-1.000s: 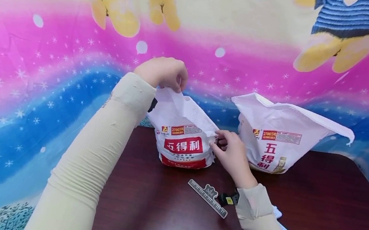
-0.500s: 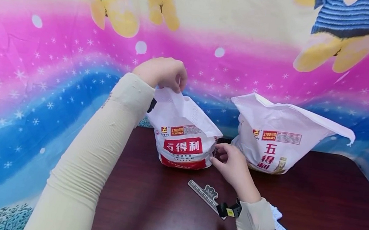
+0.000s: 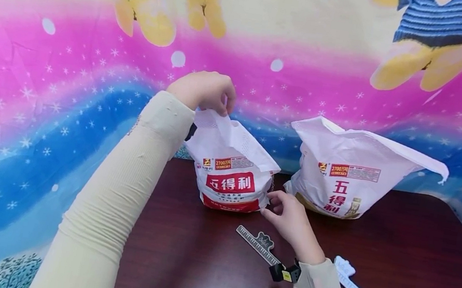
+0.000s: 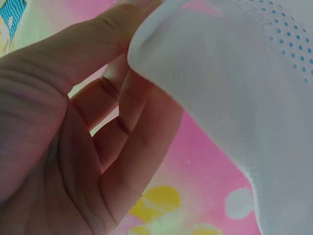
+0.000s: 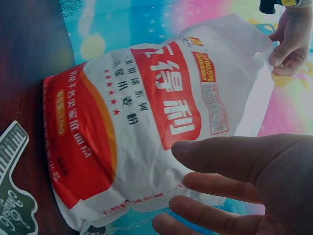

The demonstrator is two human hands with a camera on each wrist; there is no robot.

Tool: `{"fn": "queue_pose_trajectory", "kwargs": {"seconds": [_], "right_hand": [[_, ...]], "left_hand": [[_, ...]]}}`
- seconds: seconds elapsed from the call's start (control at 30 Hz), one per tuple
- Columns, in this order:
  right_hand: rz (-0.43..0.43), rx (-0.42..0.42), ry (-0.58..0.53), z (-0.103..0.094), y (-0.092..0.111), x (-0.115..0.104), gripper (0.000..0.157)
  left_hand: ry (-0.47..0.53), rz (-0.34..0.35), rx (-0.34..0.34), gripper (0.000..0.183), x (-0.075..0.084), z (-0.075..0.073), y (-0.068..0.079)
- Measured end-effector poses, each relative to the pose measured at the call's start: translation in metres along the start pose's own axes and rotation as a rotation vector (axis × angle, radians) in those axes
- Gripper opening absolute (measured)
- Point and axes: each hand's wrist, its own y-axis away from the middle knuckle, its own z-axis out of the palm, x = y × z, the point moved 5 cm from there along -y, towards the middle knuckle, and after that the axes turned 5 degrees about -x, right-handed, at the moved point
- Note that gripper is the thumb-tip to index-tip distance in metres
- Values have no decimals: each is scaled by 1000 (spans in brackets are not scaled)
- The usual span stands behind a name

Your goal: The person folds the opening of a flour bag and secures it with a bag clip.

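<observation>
Your left hand (image 3: 208,91) pinches the top corner of the red-labelled bag (image 3: 230,181) standing below it; your right hand (image 3: 292,220), thumb and fingers apart, is at its lower side, contact unclear, the dark clip (image 3: 256,242) near that wrist

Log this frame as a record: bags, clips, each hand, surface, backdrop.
red-label bag: upright on the table, top corner held
second bag: upright, to the right of the first, not held
left hand: pinches the red-label bag's top corner
right hand: fingers extended by the same bag's lower right side; contact unclear
dark clip: on the table, in front of the red-label bag, one end hidden
pale clip: on the table, beside the right sleeve
table: dark reddish-brown
backdrop: printed bears, snowflakes
</observation>
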Motion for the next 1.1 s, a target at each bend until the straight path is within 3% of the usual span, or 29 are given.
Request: {"fn": "queue_pose_trajectory", "kwargs": {"seconds": [0.4, 0.77, 1.1], "right_hand": [[58, -75, 36, 8, -1, 11, 43], [81, -161, 88, 30, -9, 24, 39], [87, -197, 116, 37, -9, 31, 39]], "left_hand": [[-9, 10, -9, 9, 2, 0, -1], [-5, 16, -8, 9, -4, 0, 1], [6, 29, -8, 9, -3, 0, -1]]}}
